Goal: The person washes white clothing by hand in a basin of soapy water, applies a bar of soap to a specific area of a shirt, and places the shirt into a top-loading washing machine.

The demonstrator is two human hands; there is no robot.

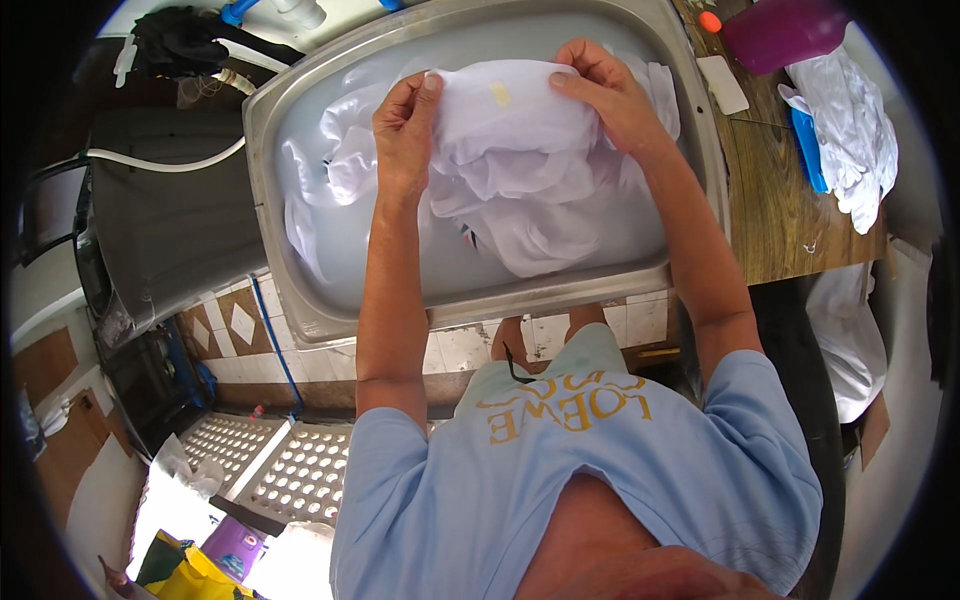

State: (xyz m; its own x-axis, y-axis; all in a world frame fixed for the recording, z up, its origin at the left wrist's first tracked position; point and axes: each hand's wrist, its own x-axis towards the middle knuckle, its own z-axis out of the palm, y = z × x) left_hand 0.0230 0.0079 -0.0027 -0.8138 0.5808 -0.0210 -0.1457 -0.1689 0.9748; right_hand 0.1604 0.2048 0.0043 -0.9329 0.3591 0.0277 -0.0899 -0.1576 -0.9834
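A wet white cloth (515, 145) is stretched between my two hands above a wide metal basin (480, 308). My left hand (405, 130) pinches its upper left edge between thumb and fingers. At the upper right edge, my right hand (608, 92) grips it the same way. A small pale yellow patch shows on the taut part near the top. Below, the cloth falls in loose folds into cloudy water. More white cloth (350, 150) floats on the left side of the basin, and some lies behind my right hand. What kind of garment it is, I cannot tell.
Right of the basin, a wooden counter (775, 200) bears a pale rectangular block (722, 84), a purple container (785, 35) and a white cloth heap (850, 130) over a blue object (808, 150). A white hose (170, 166) reaches the basin's left rim. Perforated panels (295, 475) lie lower left.
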